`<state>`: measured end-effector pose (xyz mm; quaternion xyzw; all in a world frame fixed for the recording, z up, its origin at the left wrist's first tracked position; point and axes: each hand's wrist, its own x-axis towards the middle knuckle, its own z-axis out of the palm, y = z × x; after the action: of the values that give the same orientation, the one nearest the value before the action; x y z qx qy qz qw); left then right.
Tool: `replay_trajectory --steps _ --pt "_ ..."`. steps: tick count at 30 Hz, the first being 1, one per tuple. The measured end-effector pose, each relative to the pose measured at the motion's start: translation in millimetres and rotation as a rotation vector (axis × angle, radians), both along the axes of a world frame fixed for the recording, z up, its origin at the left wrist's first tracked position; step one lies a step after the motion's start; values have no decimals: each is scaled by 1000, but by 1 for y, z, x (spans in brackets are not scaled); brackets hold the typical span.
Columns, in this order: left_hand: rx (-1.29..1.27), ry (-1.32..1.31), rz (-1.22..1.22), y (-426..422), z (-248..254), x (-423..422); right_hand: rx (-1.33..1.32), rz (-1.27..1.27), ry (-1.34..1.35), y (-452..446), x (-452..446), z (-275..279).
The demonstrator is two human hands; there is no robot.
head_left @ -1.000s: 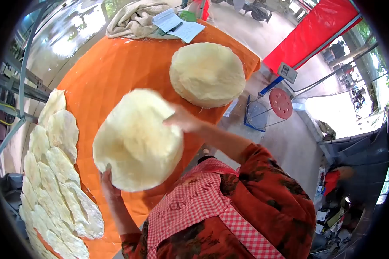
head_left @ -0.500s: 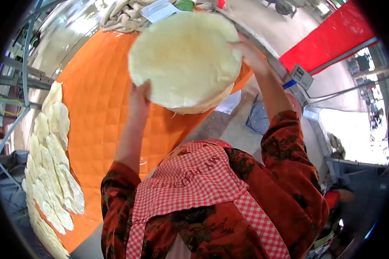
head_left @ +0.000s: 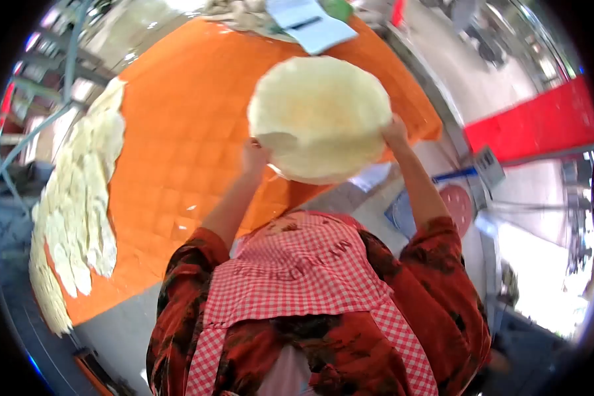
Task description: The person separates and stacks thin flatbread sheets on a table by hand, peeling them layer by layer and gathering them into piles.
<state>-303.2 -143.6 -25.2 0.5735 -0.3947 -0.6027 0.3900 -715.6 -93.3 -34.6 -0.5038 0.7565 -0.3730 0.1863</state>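
Observation:
A large round pale flatbread, faintly browned in the middle, is held over the orange quilted cloth. My left hand grips its near left edge, and a shadow falls on the bread beside it. On the opposite side, my right hand has its fingers closed on the right edge. Whether several layers are stacked in my hands cannot be made out now. Overlapping pale flatbreads lie in rows along the left side of the cloth.
An open notebook with a dark pen lies at the far edge, beside a crumpled greyish cloth and a green object. To the right stand a digital display on a blue post, a reddish round seat and a red panel.
The flatbread has come lower in view and shifted right, with both hands on its edges. More of the far cloth and the notebook show as the view has shifted.

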Motion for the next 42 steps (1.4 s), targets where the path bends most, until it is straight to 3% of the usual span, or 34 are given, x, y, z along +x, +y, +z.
replay_trajectory --steps 1,2,3,5,7,9,13,16,17,19,21,23,26,27,29,31,32,34,38,40,42 --pt "-178 -229 -79 -8 -32 5 30 157 160 -12 -9 -15" --pt "-264 -378 7 -4 -31 0 -104 204 51 -7 5 10" --pt "-238 -379 26 0 -6 -1 -235 -35 577 -15 -7 -32" --pt "-203 -432 63 16 12 13 -278 100 315 4 43 48" --pt "-200 -441 89 24 6 44 -298 55 344 9 100 99" --pt "-268 -389 145 33 -13 84 -269 128 462 10 137 114" --pt "-320 -418 420 81 -21 209 -101 333 -148 3 225 77" --pt "-349 -464 702 130 -28 324 34 462 -176 -9 326 23" --pt "-318 -574 783 148 -36 368 -140 680 -218 -17 361 -8" --pt "-265 -727 933 188 -45 449 240 723 -438 -9 470 30" --pt "-199 -852 1036 221 -33 521 297 981 -432 -11 554 17" --pt "-114 -1024 1067 239 -25 581 450 1149 -519 -12 631 9" --pt "-40 -1297 1022 252 -11 674 519 1300 -370 -3 725 1" --pt "0 -1358 955 255 -17 694 418 1374 -306 -1 752 -1" --pt "59 -1455 778 259 -11 711 303 1457 -271 -2 809 0" --pt "52 -1440 800 260 -20 708 344 1518 -277 4 841 -2" --pt "-65 -1619 773 259 -15 704 352 1566 -277 5 866 -6" --pt "45 -1556 783 258 -28 706 433 1601 -350 12 917 -14" --pt "-62 -1407 692 271 -11 720 756 1629 -486 35 1005 12" --pt "-136 -1255 722 278 -1 728 853 1678 -477 36 1059 30" --pt "-285 -921 662 300 -15 759 865 1701 -393 24 1128 45"
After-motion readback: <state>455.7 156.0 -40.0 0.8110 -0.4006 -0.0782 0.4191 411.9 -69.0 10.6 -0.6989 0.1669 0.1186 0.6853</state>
